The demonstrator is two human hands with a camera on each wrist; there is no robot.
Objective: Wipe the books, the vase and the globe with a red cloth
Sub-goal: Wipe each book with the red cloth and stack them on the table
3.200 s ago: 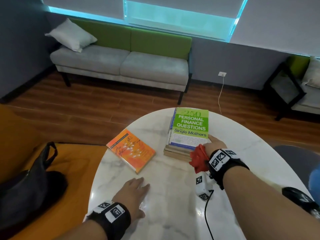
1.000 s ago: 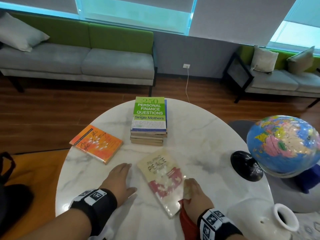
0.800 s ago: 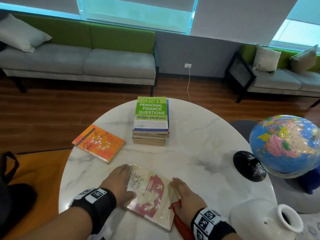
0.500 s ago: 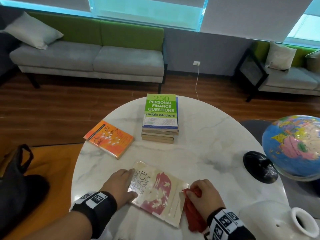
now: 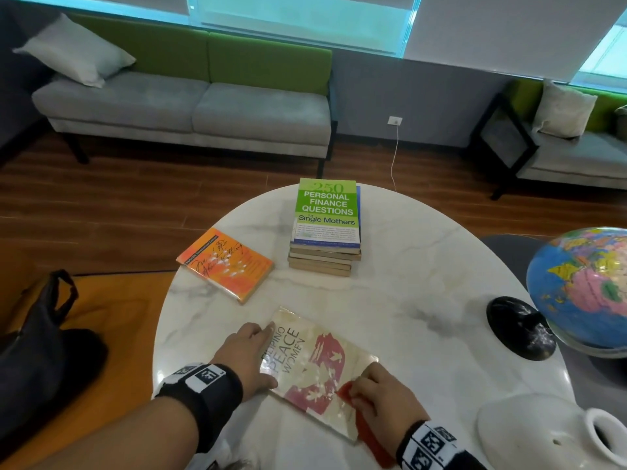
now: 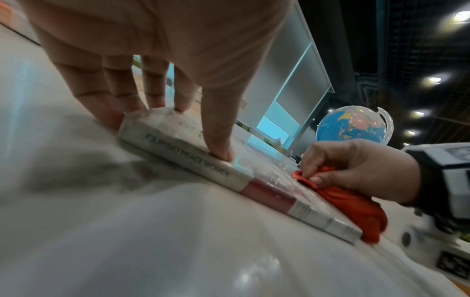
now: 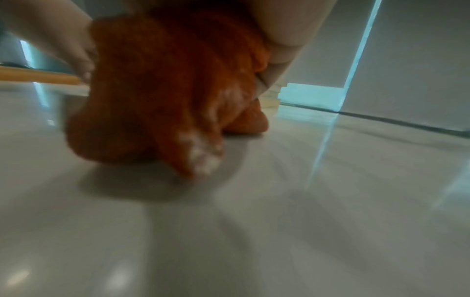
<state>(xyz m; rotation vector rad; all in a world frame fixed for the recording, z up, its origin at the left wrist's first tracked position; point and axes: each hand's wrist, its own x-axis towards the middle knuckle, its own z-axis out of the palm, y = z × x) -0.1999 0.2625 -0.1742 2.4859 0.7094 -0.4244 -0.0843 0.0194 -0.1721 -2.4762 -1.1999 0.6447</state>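
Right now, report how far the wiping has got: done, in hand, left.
Done: nothing here proves any item is finished.

In hand: the left hand steadies the Filipino Peace Women book while the right hand presses the red cloth onto its near corner.

Left, judging by position: the orange book, the book stack, the globe and the white vase all sit untouched.

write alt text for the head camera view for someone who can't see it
On a round white marble table, a person's left hand steadies a cream and red book while the right hand presses a red cloth on it. Beyond lie an orange book and a book stack; a globe and white vase sit right.
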